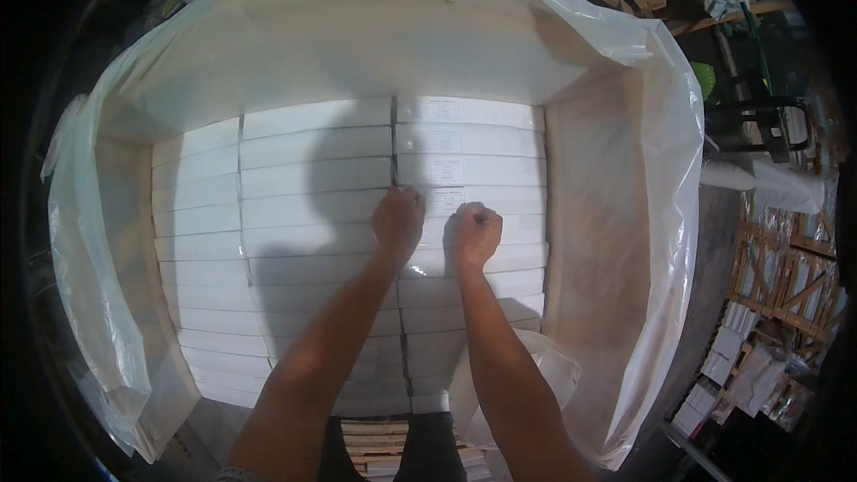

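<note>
Both left hand (399,221) and right hand (479,232) curl over smooth, oblong white boxes (500,145); I cannot tell whether they grip anything.

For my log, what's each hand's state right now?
Left hand: curled over white packages; can't tell if holding anything.
Right hand: curled beside a label; likewise can't tell.

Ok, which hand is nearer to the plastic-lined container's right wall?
Right. The right hand is over the right-hand column of white packs, left of the right wall; the left hand is farther left, by the seam along that column's left edge.
</note>
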Tool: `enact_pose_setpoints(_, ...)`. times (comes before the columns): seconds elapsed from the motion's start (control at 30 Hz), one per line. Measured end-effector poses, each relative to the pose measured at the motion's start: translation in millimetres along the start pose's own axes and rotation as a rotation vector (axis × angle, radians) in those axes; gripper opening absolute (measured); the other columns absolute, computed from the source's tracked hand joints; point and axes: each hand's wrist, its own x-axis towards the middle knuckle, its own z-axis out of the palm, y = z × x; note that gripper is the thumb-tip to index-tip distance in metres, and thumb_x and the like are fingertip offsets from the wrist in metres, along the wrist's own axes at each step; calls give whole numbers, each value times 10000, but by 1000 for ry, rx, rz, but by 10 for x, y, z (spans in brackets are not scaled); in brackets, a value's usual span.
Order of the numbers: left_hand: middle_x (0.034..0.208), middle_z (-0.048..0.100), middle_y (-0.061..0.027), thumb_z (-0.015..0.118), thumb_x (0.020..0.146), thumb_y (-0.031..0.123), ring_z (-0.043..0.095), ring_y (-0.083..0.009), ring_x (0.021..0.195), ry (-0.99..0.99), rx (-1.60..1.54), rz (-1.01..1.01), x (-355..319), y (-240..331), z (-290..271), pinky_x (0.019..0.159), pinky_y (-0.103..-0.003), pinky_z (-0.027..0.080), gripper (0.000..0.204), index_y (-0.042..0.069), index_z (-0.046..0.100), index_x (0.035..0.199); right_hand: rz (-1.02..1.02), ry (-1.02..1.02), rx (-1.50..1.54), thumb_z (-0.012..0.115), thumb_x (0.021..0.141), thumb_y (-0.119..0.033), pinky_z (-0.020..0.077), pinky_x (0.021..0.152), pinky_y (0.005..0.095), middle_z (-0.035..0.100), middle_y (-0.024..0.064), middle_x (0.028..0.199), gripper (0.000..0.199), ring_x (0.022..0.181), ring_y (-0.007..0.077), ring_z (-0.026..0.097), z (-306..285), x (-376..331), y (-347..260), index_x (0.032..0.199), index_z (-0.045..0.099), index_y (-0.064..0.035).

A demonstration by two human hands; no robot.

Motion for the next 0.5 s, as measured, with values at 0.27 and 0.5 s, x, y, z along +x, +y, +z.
enact_pose_setpoints(0.27,907,590,-139,581,874,255,615,-288,841,17,161,66,-7,66,37,723,-397,496,213,58,633,935,92,-71,-204,554,805,-209,418,719,467,576,201,786,263,804,379,533,-22,25,-135,688,575,26)
enact_pose_setpoints(0.5,900,583,-130,595,862,231,618,-277,809,68,219,89,-23,101,35,692,-397,500,181,54,620,892,-186,-70,-234,625,787,-177,429,775,452,559,165,866,159,895,347,514,-15,-47,11,806,577,-26)
